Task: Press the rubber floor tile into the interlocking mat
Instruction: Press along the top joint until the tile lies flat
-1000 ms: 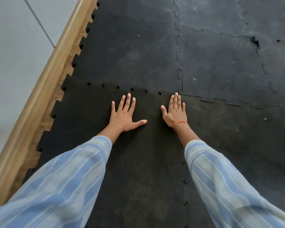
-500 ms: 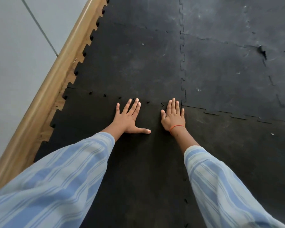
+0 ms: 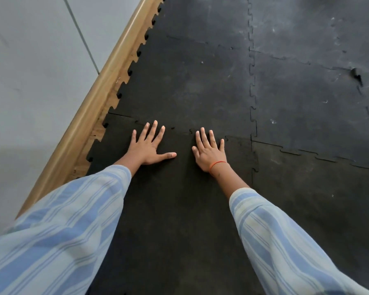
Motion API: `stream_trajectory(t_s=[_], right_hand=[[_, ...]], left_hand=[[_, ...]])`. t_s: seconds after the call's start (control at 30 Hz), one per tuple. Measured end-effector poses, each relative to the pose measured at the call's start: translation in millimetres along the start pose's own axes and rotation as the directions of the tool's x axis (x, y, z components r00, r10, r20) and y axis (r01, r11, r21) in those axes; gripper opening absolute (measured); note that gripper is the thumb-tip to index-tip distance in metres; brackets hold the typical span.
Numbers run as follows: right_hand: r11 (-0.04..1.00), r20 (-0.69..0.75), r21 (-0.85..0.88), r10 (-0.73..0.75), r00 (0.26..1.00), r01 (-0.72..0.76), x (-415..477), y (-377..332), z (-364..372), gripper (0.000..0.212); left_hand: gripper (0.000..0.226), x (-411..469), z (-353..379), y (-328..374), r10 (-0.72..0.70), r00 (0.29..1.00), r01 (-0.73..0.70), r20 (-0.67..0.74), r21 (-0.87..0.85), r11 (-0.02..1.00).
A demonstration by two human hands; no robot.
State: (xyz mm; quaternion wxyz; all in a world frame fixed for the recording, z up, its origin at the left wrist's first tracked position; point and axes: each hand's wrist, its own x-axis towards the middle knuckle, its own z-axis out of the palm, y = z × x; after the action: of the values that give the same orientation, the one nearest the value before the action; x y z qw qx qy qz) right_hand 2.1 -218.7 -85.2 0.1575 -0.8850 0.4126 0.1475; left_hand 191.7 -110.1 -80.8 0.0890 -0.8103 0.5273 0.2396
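Both hands flat, fingers spread wide: left hand (image 3: 146, 146), right hand (image 3: 209, 153) load rubber floor tile (image 3: 175, 209) at its 12 o'clock seam, likely seating teeth into interlocking mat (image 3: 190, 81).

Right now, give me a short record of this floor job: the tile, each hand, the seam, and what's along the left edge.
tile: black rubber floor tile, nearest the camera, lying flat
left hand: open, palm down, fingers spread, fingertips at the far seam
right hand: open, palm down, orange band at the wrist
far seam: puzzle teeth mostly closed, small gaps visible between the hands
mat: joined black tiles beyond and to the right
left edge: wooden trim, wall beyond it
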Motion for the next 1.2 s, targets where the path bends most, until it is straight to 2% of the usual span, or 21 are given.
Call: stream_trajectory(t_s=[0.1,0.27,0.37,0.43,0.5,0.57,0.67,0.8,0.97,1.1,1.2], right_hand=[[0.999,0.0,-0.021,0.025,1.0,-0.025,2,-3,-1,0.058],[0.993,0.134,-0.029,0.114,0.984,-0.111,17,-19,-20,0.06],[0.986,0.139,-0.062,0.159,0.977,-0.152,25,-27,-26,0.06],[0.991,0.109,-0.083,0.115,0.987,-0.106,22,-31,-27,0.058],[0.995,0.069,-0.091,-0.022,0.997,0.029,17,-41,-21,0.057],[0.991,0.056,-0.053,-0.122,0.991,0.125,13,-54,-14,0.058],[0.994,0.1,0.003,-0.11,0.989,0.11,17,-62,-12,0.062],[0.995,0.151,-0.008,-0.1,0.983,0.103,22,-65,-16,0.074],[0.997,0.175,-0.039,-0.052,0.983,0.06,36,-86,-20,0.067],[0.999,0.272,-0.038,-0.022,0.962,0.034,43,-92,-32,0.07],[0.999,0.234,0.011,-0.035,0.971,0.033,25,-84,-23,0.076]], left_hand=[[0.112,5,1,-1,0.013,1.0,-0.013,-0.001,-0.009,1.0],[0.111,6,-3,-2,0.015,0.999,-0.015,0.049,0.0,1.0],[0.107,7,-7,-1,0.026,0.998,-0.026,0.055,-0.001,1.0],[0.097,5,-12,-3,0.051,0.997,-0.049,0.062,-0.02,0.999],[0.088,1,-14,-13,0.057,0.997,-0.056,0.045,-0.023,0.998],[0.093,-4,-12,-31,-0.033,0.999,0.033,0.024,-0.039,0.999],[0.109,-13,-10,-56,-0.143,0.988,0.145,0.053,-0.042,0.989],[0.118,-7,-12,-55,-0.158,0.985,0.163,0.073,-0.069,0.984],[0.126,1,-22,-59,-0.164,0.978,0.177,0.129,-0.093,0.98],[0.125,0,-26,-58,-0.174,0.969,0.19,0.175,-0.078,0.979],[0.121,0,-33,-52,-0.199,0.964,0.211,0.178,-0.055,0.976]])
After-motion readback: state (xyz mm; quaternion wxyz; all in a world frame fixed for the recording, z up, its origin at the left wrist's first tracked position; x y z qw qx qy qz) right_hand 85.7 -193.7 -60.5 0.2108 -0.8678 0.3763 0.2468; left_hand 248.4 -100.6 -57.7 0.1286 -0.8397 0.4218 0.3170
